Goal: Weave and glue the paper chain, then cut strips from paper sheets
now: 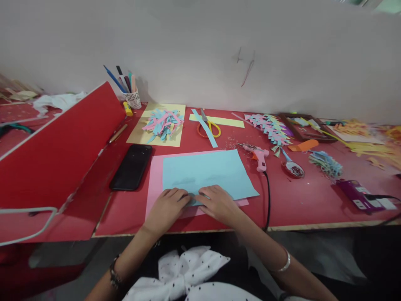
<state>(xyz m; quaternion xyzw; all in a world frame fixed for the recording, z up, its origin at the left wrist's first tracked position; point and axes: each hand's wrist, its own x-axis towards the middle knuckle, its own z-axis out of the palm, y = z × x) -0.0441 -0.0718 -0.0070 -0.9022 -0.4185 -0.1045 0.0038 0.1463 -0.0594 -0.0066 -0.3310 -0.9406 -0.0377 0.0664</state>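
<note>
A light blue sheet of paper [206, 169] lies over a pink sheet [156, 173] on the red table. At the blue sheet's near edge, my left hand [169, 207] grips the paper with curled fingers. My right hand [218, 203] pinches the same edge close beside it, thumbs almost meeting. The fingertips and the bit of edge under them are partly hidden. Right of the sheets lies a pink glue gun [258, 155] with a black cord. Beyond them are yellow-handled scissors [213, 128] crossed by a blue paper strip [208, 133].
A black phone [131, 167] lies at the left, beside a raised red board [69, 146]. Cut paper bits [164, 124] sit on a yellow sheet [138, 134] near a pen cup [133, 100]. To the right are a layered paper strip [267, 127] and a purple power strip [357, 194].
</note>
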